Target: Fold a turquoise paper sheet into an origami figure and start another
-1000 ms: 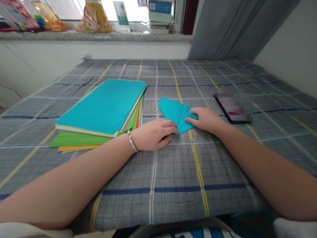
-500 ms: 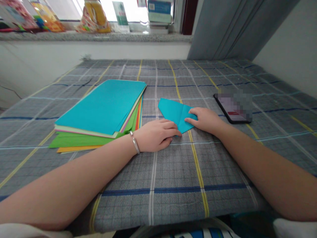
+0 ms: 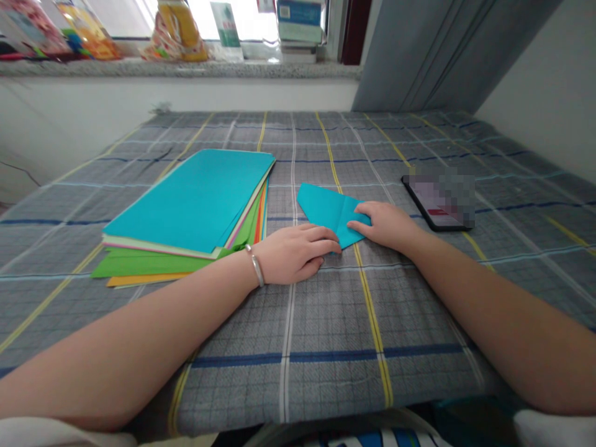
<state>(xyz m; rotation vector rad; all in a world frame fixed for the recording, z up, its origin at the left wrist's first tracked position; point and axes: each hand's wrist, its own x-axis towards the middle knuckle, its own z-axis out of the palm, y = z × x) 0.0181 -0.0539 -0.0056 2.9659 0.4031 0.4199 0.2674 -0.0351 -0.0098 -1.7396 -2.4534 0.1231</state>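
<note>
A folded piece of turquoise paper lies flat on the checked cloth, with a crease down its middle and a pointed corner towards me. My left hand, with a silver bracelet at the wrist, rests palm down across its near left edge. The fingers are loosely bent, their tips touching the paper, and the thumb lies lower on the cloth. On the paper's right part, my right hand lays its thumb and fingertips, spread apart. The paper under both hands is hidden.
Left of the folded piece lies a stack of coloured paper, turquoise on top, green and orange sheets sticking out. A phone with a partly blurred screen lies to the right. Packets and boxes stand on the windowsill behind the cloth-covered surface.
Almost nothing differs. The left hand and the near tip of the folded paper have shifted very slightly; the right hand stays in place.
</note>
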